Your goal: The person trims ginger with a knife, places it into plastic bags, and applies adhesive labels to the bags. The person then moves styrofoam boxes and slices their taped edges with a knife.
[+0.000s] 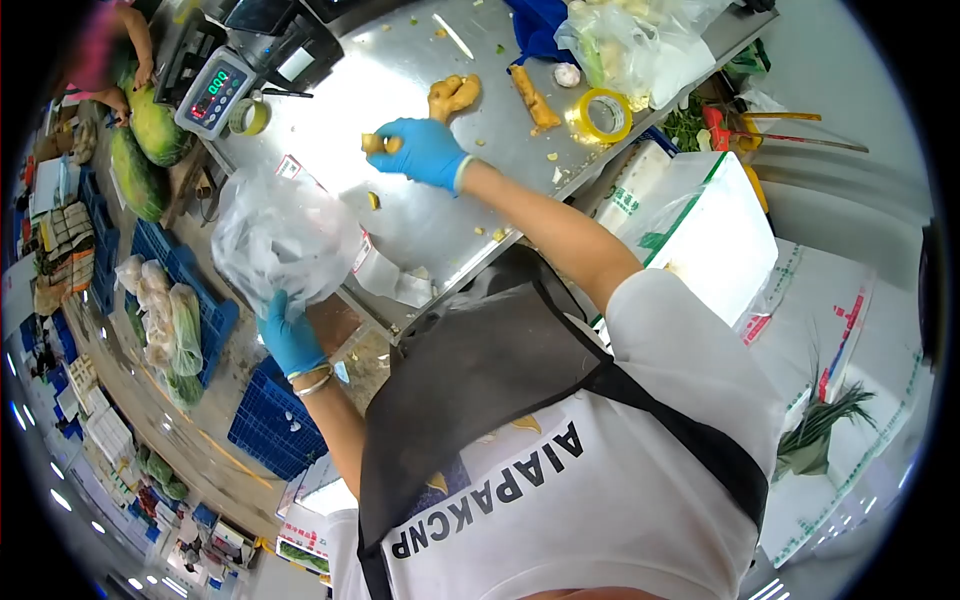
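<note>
The metal table [350,85], white boxes [800,310] to its right, lies before me; a clear plastic bag [285,235] overlaps its edge, gripped by my lowered left hand [288,335]; my right hand [420,155], arm outstretched, has fingers closed on a ginger piece [370,143] above the table.

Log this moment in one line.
right hand: holding ginger piece | left hand: holding plastic bag | larger ginger: on metal table

A grey plastic digital scale [214,93] shows 0.00 in green digits [218,82]. Large black letters [487,497], upside down across the wearer's white fabric shirt [650,480], appear to read AIAPAKCNP. Print on white rectangular boxes [880,350] is too small to read.
</note>
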`<state>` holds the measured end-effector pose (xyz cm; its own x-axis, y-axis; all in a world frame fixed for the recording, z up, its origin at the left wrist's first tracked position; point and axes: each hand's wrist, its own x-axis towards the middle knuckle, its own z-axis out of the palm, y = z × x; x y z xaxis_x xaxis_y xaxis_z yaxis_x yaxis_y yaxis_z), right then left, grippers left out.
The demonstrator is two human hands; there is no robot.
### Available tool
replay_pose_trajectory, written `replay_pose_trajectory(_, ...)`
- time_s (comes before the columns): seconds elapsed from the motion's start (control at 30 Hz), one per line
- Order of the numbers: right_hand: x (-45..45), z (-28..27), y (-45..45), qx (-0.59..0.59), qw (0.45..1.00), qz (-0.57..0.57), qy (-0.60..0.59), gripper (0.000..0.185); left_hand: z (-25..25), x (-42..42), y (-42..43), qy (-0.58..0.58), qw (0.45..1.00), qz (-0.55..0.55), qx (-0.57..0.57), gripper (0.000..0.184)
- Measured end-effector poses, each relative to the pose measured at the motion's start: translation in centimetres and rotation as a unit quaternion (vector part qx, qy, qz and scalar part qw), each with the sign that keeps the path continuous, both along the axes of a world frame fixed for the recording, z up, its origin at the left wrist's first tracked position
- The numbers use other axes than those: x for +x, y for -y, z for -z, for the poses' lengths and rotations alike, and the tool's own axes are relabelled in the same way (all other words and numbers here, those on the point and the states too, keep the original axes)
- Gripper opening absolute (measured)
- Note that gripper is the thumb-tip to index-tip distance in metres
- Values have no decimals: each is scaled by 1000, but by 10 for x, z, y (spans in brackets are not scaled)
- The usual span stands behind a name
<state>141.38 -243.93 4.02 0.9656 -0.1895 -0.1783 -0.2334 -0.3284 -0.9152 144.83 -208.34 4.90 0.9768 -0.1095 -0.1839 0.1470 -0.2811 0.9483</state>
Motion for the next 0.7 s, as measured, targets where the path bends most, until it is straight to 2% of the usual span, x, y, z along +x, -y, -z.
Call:
replay_pose_trajectory(0.03,-9,-33,8,197,980,36,5,37,0,0,12,44,995,43,79,34)
replay_pose_trajectory(0.07,-13,-45,11,328,945,2,5,36,-7,1,30,-40,998,41,-14,38)
replay_pose_trajectory(0.1,-16,-53,12,451,892,-33,6,36,-22,-5,59,-68,996,22,-45,39)
replay_pose_trajectory(0.13,-17,-59,9,518,851,-74,-44,34,-42,-17,95,-95,992,4,-77,40)
replay_pose_trajectory(0.17,-21,-71,3,478,871,-38,-106,32,-52,-27,120,-122,987,-15,-107,41)
replay_pose_trajectory(0.2,-15,-58,-5,498,858,-14,-124,32,-50,-34,135,-137,984,3,-117,43)
replay_pose_trajectory(0.27,0,11,-26,508,851,28,-132,32,-30,-34,140,-156,977,75,-121,45)
replay_pose_trajectory(0.3,7,41,-29,498,858,47,-120,33,-22,-36,144,-187,969,33,-158,45)
replay_pose_trajectory(0.33,-1,24,-25,436,893,66,-95,34,-13,-35,149,-194,966,-4,-173,46)
replay_pose_trajectory(0.37,-9,21,-23,290,953,85,-28,33,-3,-33,152,-202,960,-41,-188,47)
replay_pose_trajectory(0.43,-27,-1,9,312,945,91,29,25,14,-22,146,-216,959,-39,-182,48)
replay_pose_trajectory(0.47,-28,-4,27,411,902,132,-35,22,21,-18,142,-213,961,-35,-175,48)
replay_pose_trajectory(0.5,-25,27,42,353,904,242,-7,18,25,-13,139,-210,963,-28,-168,48)
replay_pose_trajectory(0.53,-26,76,64,421,856,300,-26,25,27,-8,135,-201,966,-17,-159,47)
replay_pose_trajectory(0.6,-11,95,81,406,832,334,-176,29,24,-9,133,-188,971,10,-145,44)
replay_pose_trajectory(0.63,-2,103,86,395,812,349,-250,31,18,-11,137,-207,966,-25,-152,46)
replay_pose_trajectory(0.7,25,146,83,451,770,382,-240,35,7,-11,139,-224,964,-16,-145,48)
